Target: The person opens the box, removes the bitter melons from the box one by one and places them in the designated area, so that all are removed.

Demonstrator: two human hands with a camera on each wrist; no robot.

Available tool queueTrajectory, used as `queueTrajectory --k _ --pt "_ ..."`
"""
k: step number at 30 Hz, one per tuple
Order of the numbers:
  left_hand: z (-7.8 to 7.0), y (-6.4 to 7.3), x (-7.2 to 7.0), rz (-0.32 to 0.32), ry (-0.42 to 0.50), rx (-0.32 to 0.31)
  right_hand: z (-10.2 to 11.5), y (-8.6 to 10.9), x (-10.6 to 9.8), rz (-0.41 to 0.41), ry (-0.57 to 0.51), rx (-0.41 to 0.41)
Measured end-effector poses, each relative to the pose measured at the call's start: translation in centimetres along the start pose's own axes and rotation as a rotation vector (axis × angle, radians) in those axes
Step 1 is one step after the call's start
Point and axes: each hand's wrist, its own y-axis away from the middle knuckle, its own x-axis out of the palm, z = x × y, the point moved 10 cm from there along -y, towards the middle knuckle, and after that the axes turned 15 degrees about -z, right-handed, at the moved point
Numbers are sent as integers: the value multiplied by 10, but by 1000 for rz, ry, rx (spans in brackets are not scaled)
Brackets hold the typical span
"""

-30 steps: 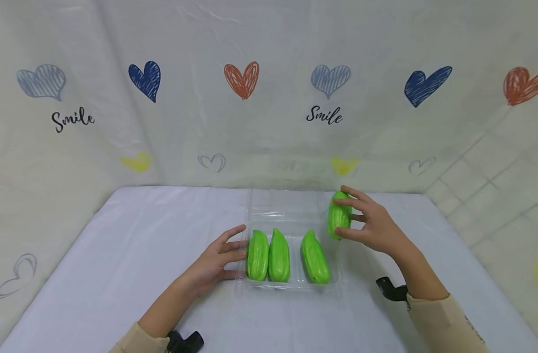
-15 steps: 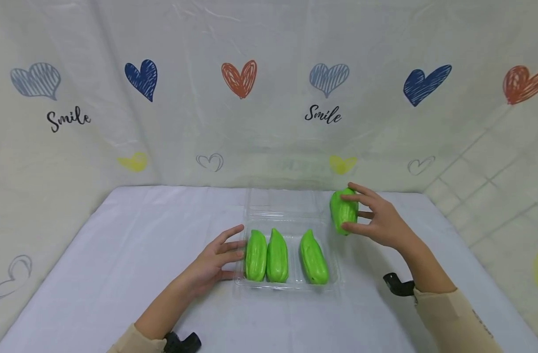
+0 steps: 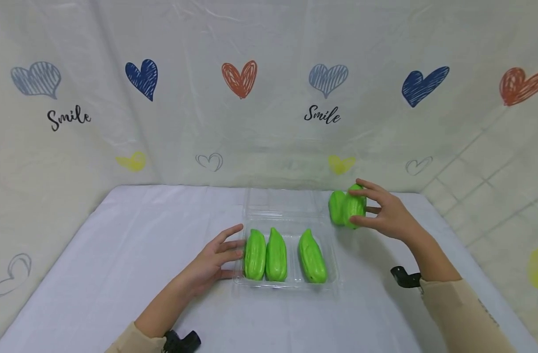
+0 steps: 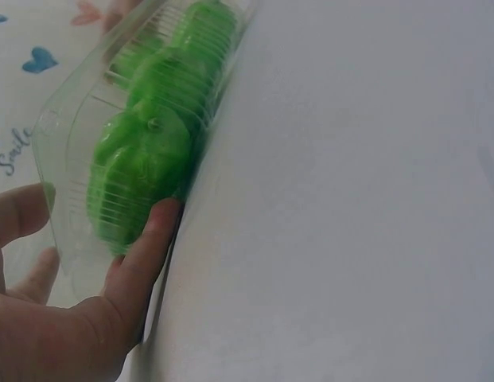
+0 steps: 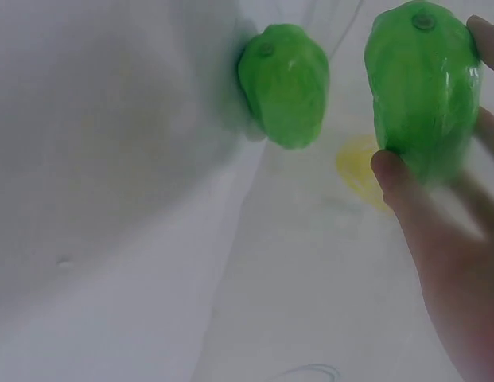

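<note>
Right grip (image 3: 385, 213): pinching a green ridged one (held fruit (image 3: 354, 208)) btwn thumb & fingertips, prob easiest to see on the R wrist cam
Held fruit: up off the worktop (image 3: 163, 235), near the back edge & R of the box; overlaps its neighbour in the head view, but clearly apart from it on the R wrist cam
Neighbour fruit (image 3: 336, 208): same green, resting on the worktop near the back edge, just R of the open lid
Left grip (image 3: 211, 257): spread, not curled round anything; touching the L side of the clear plastic box w/ fingertips
Clear plastic box (image 3: 294, 257): sitting mid worktop, open, w/ three green ones inside
Fruit in box: left one (image 3: 255, 255) & middle one (image 3: 276, 255) side by side nr the L wall; right one (image 3: 313, 257) well apart from those, tilted a bit, w/ bare base in the gap
Lid (image 3: 282, 200): clear too, folded back behind the box
Wrists: black gadgets on both, R (image 3: 404, 278) & L (image 3: 183, 341), plus beige sleeves (image 3: 460, 314)
Backdrop (image 3: 273, 137): whitish sheet w/ hearts in blue, red, yellow etc, + "Smile" x2
</note>
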Motion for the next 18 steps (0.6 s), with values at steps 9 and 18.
queueTrajectory --k 9,18 --pt "0 -2 -2 -7 2 -5 -19 -1 -6 15 -3 66" --pt "0 -2 1 16 4 1 -34 1 -11 32 32 93"
